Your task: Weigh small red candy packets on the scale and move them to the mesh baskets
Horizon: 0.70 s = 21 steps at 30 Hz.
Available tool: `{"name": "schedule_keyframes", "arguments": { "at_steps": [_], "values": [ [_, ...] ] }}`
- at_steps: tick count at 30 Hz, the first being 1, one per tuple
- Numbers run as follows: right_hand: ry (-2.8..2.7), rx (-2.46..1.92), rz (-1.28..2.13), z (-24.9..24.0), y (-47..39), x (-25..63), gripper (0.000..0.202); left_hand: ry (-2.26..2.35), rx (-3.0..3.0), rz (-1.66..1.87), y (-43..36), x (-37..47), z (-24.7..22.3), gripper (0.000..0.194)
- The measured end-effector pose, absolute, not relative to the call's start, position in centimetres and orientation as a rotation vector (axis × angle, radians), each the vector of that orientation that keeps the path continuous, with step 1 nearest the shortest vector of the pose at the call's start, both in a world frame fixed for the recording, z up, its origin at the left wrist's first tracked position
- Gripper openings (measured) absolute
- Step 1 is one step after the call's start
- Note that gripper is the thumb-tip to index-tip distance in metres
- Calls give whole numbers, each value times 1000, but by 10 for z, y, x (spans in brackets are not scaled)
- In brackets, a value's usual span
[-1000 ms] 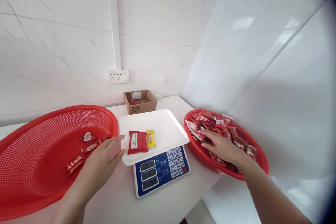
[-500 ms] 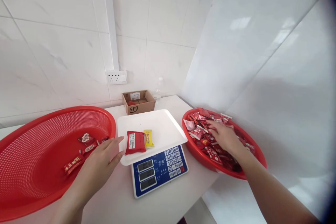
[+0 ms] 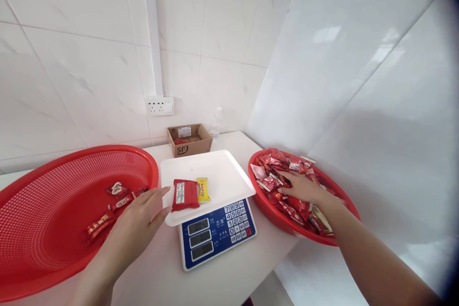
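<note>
My left hand (image 3: 145, 217) is open beside the left edge of the white weighing tray (image 3: 222, 172), its fingertips at the rim. On that tray lie a red packet (image 3: 185, 194) with a white label and a smaller yellow packet (image 3: 202, 190), side by side. The tray belongs to a blue scale (image 3: 218, 232), whose top display seems to read 0.042. To the right, my right hand (image 3: 304, 187) reaches into a red basket (image 3: 283, 222) heaped with red snack packets (image 3: 270, 182). Its fingers look apart among them, with the tips partly hidden.
A large red mesh basket (image 3: 71, 165) on the left holds several red packets (image 3: 100, 224). Behind the scale stand a small cardboard box (image 3: 195, 147) and a clear plastic bottle (image 3: 216, 123). Tiled walls border the white table (image 3: 236, 277) at the back and right.
My right hand has pushed a little lower and deeper into the packets, shifting some of them. My left hand and the packets on the tray have stayed in place.
</note>
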State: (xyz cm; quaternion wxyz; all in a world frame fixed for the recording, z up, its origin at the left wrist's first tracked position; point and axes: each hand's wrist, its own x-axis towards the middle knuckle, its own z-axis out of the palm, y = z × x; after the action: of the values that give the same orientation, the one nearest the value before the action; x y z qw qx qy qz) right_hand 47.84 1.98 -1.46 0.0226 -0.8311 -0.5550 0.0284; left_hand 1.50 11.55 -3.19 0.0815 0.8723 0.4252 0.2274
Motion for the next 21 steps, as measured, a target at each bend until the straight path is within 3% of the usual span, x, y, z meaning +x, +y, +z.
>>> {"name": "schedule_keyframes", "arguments": {
  "at_steps": [3, 9, 16, 21],
  "values": [
    [-1692, -2609, 122, -16, 26, 476, 57, 1275, 2594, 679, 114, 16, -28, 44],
    [-1583, -2612, 72, -13, 31, 485, 25, 1270, 2584, 663, 112, 14, -27, 45],
    [-1473, -2547, -54, 15, 34, 501, 39, 1299, 2565, 670, 112, 13, -25, 45],
    [-1561, -2607, 7, 3, 52, 487, 37, 1263, 2573, 682, 110, 14, -22, 43]
  ]
}}
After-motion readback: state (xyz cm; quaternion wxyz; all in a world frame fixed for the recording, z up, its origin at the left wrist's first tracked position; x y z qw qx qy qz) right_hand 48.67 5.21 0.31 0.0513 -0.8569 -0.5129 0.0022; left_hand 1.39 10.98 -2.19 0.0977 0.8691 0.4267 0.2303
